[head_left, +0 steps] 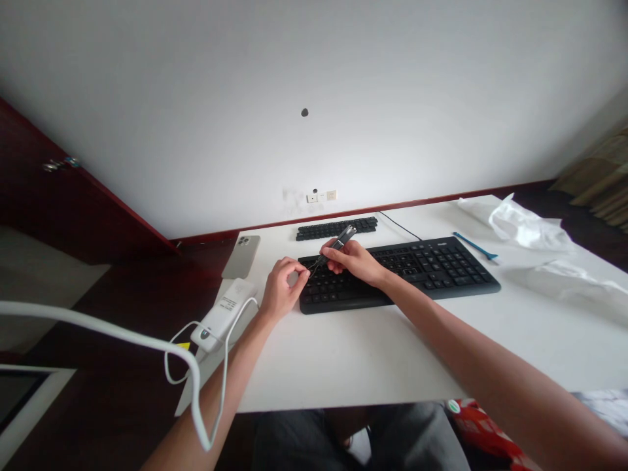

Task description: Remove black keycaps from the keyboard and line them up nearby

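Observation:
My right hand [350,258] is closed around a slim black-and-silver pen-like tool [344,237], held at a slant with its thin tip pointing down and left. Below it lies a black keyboard [441,265]. My left hand [284,284] is at the keyboard's left end, thumb and forefinger pinched together close to the tool's tip. What they pinch, if anything, is too small to make out. Behind the keyboard, a block of black keycaps [336,229] sits in rows on the white table [314,366].
A phone [241,257] lies at the table's left edge, near a white power bank [224,314] with a white cable [142,340]. On the right are a blue stick-like tool [475,247] and crumpled clear plastic bags [527,222]. A wall stands behind the table.

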Tool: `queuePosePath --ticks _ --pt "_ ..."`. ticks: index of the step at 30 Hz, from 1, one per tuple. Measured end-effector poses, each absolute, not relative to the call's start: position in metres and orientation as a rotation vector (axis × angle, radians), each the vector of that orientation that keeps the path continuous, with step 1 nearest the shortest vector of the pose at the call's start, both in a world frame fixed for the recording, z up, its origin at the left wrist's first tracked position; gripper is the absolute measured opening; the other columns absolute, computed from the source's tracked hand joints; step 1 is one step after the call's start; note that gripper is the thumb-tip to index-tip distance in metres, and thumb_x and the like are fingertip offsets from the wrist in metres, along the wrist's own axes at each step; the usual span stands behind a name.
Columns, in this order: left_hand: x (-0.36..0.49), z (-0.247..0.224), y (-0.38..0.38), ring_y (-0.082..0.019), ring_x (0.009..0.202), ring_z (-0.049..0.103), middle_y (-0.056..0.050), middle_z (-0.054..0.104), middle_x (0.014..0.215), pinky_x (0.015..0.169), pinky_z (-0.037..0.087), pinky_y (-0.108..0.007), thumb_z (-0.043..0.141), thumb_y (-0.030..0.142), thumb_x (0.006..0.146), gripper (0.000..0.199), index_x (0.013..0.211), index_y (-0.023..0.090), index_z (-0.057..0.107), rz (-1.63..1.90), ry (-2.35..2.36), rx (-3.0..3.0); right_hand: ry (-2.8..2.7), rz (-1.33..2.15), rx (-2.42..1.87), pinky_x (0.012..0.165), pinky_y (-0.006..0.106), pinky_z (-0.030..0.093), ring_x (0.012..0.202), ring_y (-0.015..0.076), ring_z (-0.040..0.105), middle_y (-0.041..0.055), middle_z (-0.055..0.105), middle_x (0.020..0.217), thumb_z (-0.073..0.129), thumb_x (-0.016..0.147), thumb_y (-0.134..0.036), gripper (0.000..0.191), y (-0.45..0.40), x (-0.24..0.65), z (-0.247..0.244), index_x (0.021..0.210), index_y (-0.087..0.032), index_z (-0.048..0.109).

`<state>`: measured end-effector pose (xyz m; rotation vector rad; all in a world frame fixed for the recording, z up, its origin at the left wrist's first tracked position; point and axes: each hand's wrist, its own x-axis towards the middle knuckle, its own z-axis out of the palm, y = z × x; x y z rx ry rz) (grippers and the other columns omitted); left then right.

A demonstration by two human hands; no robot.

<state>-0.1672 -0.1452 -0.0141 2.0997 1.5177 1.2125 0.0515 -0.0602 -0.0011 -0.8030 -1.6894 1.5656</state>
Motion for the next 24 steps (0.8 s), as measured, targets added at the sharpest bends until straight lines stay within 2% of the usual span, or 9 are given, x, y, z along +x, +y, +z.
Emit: queuePosePath --ticks 5,9,12,16,19,24 --pt "-0.166 -0.016 -0.144 -0.019 0.089 0.060 -0.004 0.067 0.092 0.078 0.045 -0.031 0.058 0.033 0.100 0.019 0.088 0.021 0.065 1.232 1.528 2.072 -1.576 1.666 -0.761 0.063 0.028 0.052 0.064 0.0141 0.062 0.0030 0.069 0.073 0.076 0.086 -0.054 0.042 -0.061 0.049 -0.003 0.101 -0.015 0.068" --pt "-0.168 -0.018 -0.143 -0.018 0.088 0.060 -0.004 0.067 0.097 0.076 0.044 -0.030 0.059 0.031 0.098 0.012 0.103 0.021 0.065 1.266 1.582 1.987 -1.582 1.616 -0.732 0.064 0.027 0.050 0.065 0.0130 0.058 0.0006 0.066 0.073 0.077 0.084 -0.047 0.036 -0.065 0.050 0.005 0.102 -0.017 0.068" --pt "-0.170 -0.020 -0.143 -0.018 0.089 0.059 -0.002 0.063 0.094 0.078 0.045 -0.030 0.060 0.025 0.094 0.016 0.109 0.022 0.062 1.274 1.618 1.935 -1.626 1.559 -0.739 0.064 0.027 0.048 0.067 0.0134 0.057 0.0008 0.065 0.074 0.074 0.087 -0.048 0.034 -0.066 0.053 0.010 0.098 -0.017 0.067" --pt "-0.170 -0.017 -0.145 -0.017 0.083 0.056 -0.001 0.057 0.087 0.079 0.046 -0.029 0.055 0.020 0.091 0.014 0.103 0.021 0.062 1.241 1.573 1.936 -1.692 1.513 -0.777 0.065 0.028 0.048 0.070 0.0144 0.057 0.0015 0.065 0.077 0.072 0.087 -0.046 0.030 -0.062 0.059 0.012 0.098 -0.018 0.069" --pt "-0.169 -0.015 -0.147 -0.017 0.081 0.054 -0.001 0.055 0.085 0.078 0.047 -0.029 0.053 0.022 0.093 0.014 0.099 0.021 0.065 1.184 1.516 1.982 -1.776 1.464 -0.800 0.064 0.027 0.047 0.072 0.0143 0.056 0.0024 0.067 0.087 0.072 0.084 -0.038 0.027 -0.059 0.066 0.015 0.103 -0.019 0.072" --pt "-0.168 -0.015 -0.147 -0.017 0.084 0.056 -0.001 0.057 0.089 0.081 0.049 -0.029 0.064 0.034 0.094 0.031 0.122 0.022 0.062 1.224 1.521 1.960 -1.922 1.441 -0.726 0.077 0.030 0.049 0.085 0.0171 0.061 0.0036 0.070 0.099 0.072 0.083 -0.030 0.022 -0.059 0.071 0.022 0.101 -0.019 0.074"
